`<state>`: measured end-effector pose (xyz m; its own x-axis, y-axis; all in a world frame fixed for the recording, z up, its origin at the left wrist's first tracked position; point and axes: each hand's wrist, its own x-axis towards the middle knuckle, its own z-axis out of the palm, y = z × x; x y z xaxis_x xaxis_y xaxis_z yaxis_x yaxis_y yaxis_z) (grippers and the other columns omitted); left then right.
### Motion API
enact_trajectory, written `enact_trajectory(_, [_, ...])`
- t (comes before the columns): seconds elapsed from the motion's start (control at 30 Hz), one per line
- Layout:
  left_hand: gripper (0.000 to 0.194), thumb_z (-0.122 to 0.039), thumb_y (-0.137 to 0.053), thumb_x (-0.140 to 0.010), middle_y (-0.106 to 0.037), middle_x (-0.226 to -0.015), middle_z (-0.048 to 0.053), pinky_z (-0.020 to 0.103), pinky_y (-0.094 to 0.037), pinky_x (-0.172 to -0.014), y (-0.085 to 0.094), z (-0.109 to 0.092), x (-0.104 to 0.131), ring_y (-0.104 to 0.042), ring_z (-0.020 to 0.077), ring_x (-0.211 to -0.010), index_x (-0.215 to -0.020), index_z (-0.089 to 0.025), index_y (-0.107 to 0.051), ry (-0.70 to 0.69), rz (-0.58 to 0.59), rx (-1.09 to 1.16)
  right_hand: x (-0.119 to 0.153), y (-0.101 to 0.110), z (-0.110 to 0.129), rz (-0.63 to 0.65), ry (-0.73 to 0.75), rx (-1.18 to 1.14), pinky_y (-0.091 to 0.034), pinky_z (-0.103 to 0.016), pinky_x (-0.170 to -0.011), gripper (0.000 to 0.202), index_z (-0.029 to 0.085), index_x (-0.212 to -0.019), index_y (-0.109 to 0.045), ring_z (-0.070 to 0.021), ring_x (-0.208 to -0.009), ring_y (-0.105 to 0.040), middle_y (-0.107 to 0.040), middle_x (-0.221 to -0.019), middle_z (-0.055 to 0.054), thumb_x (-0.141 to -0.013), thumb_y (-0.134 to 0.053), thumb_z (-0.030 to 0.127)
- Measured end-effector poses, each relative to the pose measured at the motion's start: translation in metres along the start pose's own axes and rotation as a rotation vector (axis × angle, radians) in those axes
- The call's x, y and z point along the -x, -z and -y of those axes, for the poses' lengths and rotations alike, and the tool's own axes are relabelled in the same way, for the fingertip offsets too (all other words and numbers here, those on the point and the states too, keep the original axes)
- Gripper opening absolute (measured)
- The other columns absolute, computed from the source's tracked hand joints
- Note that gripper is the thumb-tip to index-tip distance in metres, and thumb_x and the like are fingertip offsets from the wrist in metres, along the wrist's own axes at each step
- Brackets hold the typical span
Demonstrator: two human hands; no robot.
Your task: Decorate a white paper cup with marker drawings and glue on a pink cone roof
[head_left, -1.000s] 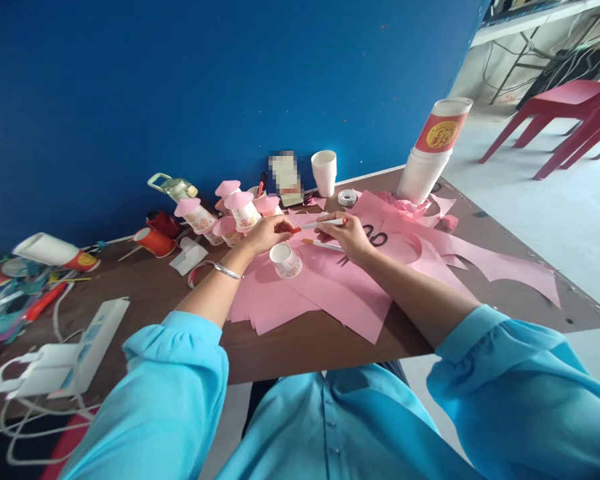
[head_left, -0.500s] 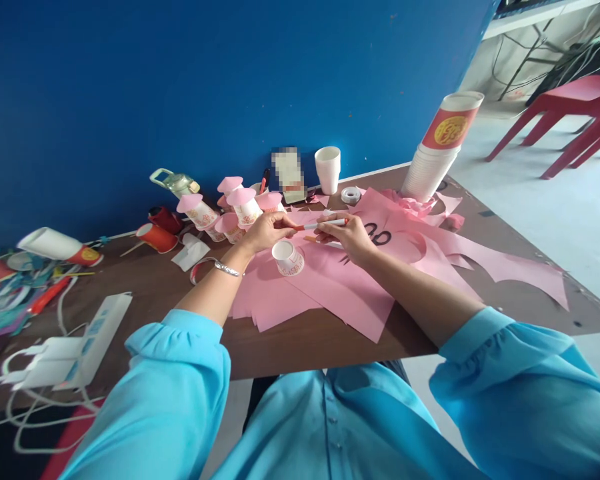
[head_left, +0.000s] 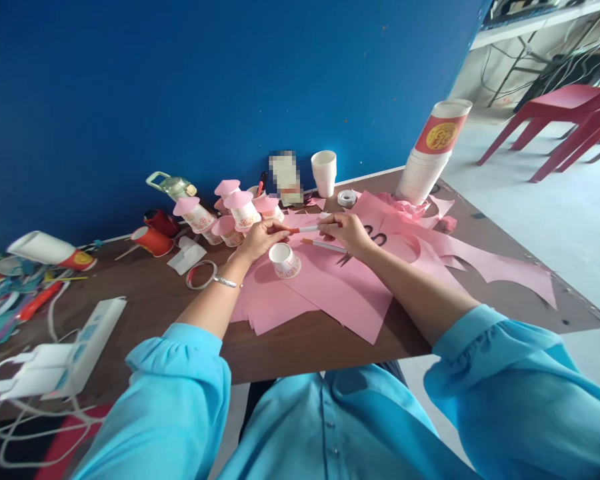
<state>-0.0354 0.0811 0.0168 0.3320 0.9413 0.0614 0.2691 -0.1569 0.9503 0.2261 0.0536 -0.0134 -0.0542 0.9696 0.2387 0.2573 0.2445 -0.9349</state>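
Over the pink paper sheets [head_left: 340, 293], both hands hold a slim red-and-white marker pen [head_left: 307, 229] level between them. My left hand [head_left: 261, 239] pinches its red end. The white barrel's other end lies in the closed fingers of my right hand [head_left: 349, 232]. Just below my left hand a small printed paper cup [head_left: 284, 261] stands on the paper, its opening up. Beneath my right hand lie black-handled scissors [head_left: 375, 235], partly covered, and a thin white stick with an orange end [head_left: 323, 245].
Small cups with pink cone tops [head_left: 240, 205] cluster behind my left hand. A tall cup stack [head_left: 423, 173] leans at the right, and a white cup [head_left: 324, 175] stands by the blue wall. Tape rolls [head_left: 347, 198], a power strip [head_left: 97, 340] and cables occupy the table.
My right hand has shifted along the marker pen and now covers its right end, which showed before. More of the scissors and thin stick is visible. The whole view has shifted slightly.
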Motion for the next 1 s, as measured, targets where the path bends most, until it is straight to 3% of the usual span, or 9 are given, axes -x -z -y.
enact_trajectory(0.1, [0.070, -0.076, -0.084, -0.074, -0.083, -0.109, 0.015, 0.049, -0.063, -0.100, -0.004, 0.003, 0.010, -0.081, 0.0294, -0.100, -0.108, -0.015, -0.077, -0.012, -0.008, 0.051, 0.000, 0.003, -0.003, -0.044, 0.047, 0.192, -0.063, -0.038, -0.087, 0.013, 0.023, -0.096, -0.080, -0.0225, -0.087, -0.076, -0.082, -0.097, -0.006, -0.094, -0.070, 0.030])
enact_trajectory(0.23, [0.067, -0.077, -0.060, -0.095, -0.079, -0.131, 0.019, 0.051, -0.053, -0.119, -0.002, -0.001, 0.038, -0.073, 0.0326, -0.128, -0.116, -0.016, -0.077, -0.078, -0.015, 0.048, 0.003, 0.003, -0.005, -0.017, 0.119, 0.448, -0.056, -0.042, -0.107, 0.020, 0.023, -0.095, -0.082, -0.0280, -0.122, -0.070, -0.081, -0.119, -0.009, -0.093, -0.063, 0.015])
enact_trajectory(0.33, [0.077, -0.066, -0.082, -0.083, -0.068, -0.151, 0.017, 0.048, -0.055, -0.116, 0.005, -0.006, 0.059, -0.063, 0.0368, -0.143, -0.143, -0.023, -0.066, -0.097, 0.194, -0.044, 0.004, 0.003, -0.003, 0.011, 0.161, 0.599, -0.053, -0.040, -0.111, 0.025, 0.023, -0.097, -0.082, -0.0275, -0.123, -0.066, -0.080, -0.120, -0.010, -0.097, -0.059, 0.015])
enact_trajectory(0.4, [0.085, -0.053, -0.092, -0.076, -0.063, -0.158, 0.016, 0.049, -0.054, -0.118, 0.007, -0.007, 0.067, -0.061, 0.0376, -0.146, -0.149, -0.026, -0.060, -0.135, 0.286, -0.167, 0.005, 0.005, -0.001, -0.019, 0.165, 0.687, -0.052, -0.042, -0.110, 0.031, 0.022, -0.107, -0.082, -0.0296, -0.124, -0.063, -0.077, -0.126, -0.013, -0.102, -0.052, 0.018])
enact_trajectory(0.57, [0.089, -0.043, -0.088, -0.081, -0.071, -0.145, 0.016, 0.048, -0.059, -0.110, -0.003, 0.001, 0.071, -0.069, 0.0335, -0.133, -0.157, -0.026, -0.045, -0.124, 0.173, -0.192, 0.003, 0.012, -0.003, -0.091, 0.120, 0.858, -0.049, -0.049, -0.107, 0.035, 0.018, -0.126, -0.076, -0.0367, -0.131, -0.054, -0.072, -0.136, -0.019, -0.102, -0.050, 0.020])
enact_trajectory(0.73, [0.097, -0.047, -0.093, -0.074, -0.068, -0.148, 0.016, 0.050, -0.054, -0.116, -0.013, 0.009, 0.073, -0.067, 0.0348, -0.134, -0.156, -0.025, -0.047, -0.132, 0.099, -0.167, -0.002, 0.014, -0.009, -0.079, 0.060, 0.934, -0.050, -0.047, -0.104, 0.031, 0.018, -0.114, -0.079, -0.0356, -0.123, -0.060, -0.077, -0.124, -0.017, -0.105, -0.051, 0.025])
enact_trajectory(0.87, [0.106, -0.057, -0.095, -0.071, -0.058, -0.160, 0.019, 0.050, -0.049, -0.121, -0.010, 0.011, 0.075, -0.056, 0.0384, -0.149, -0.159, -0.026, -0.045, -0.082, 0.153, -0.077, -0.006, 0.014, -0.012, -0.070, 0.041, 0.932, -0.051, -0.044, -0.105, 0.028, 0.018, -0.107, -0.080, -0.0341, -0.119, -0.065, -0.080, -0.118, -0.016, -0.105, -0.054, 0.026])
enact_trajectory(0.93, [0.098, -0.069, -0.085, -0.079, -0.060, -0.157, 0.020, 0.049, -0.051, -0.119, -0.005, 0.011, 0.072, -0.057, 0.0369, -0.148, -0.157, -0.025, -0.046, -0.077, 0.139, 0.044, -0.009, 0.015, -0.013, -0.085, 0.035, 0.919, -0.052, -0.046, -0.106, 0.025, 0.017, -0.109, -0.080, -0.0348, -0.117, -0.066, -0.080, -0.116, -0.017, -0.102, -0.057, 0.024])
enact_trajectory(1.0, [0.081, -0.075, -0.070, -0.089, -0.066, -0.148, 0.019, 0.047, -0.053, -0.117, -0.001, 0.011, 0.066, -0.062, 0.0331, -0.142, -0.149, -0.023, -0.053, -0.089, 0.035, 0.128, -0.010, 0.018, -0.014, -0.116, 0.030, 0.893, -0.052, -0.049, -0.106, 0.026, 0.015, -0.114, -0.080, -0.0365, -0.115, -0.068, -0.079, -0.116, -0.019, -0.100, -0.058, 0.022])
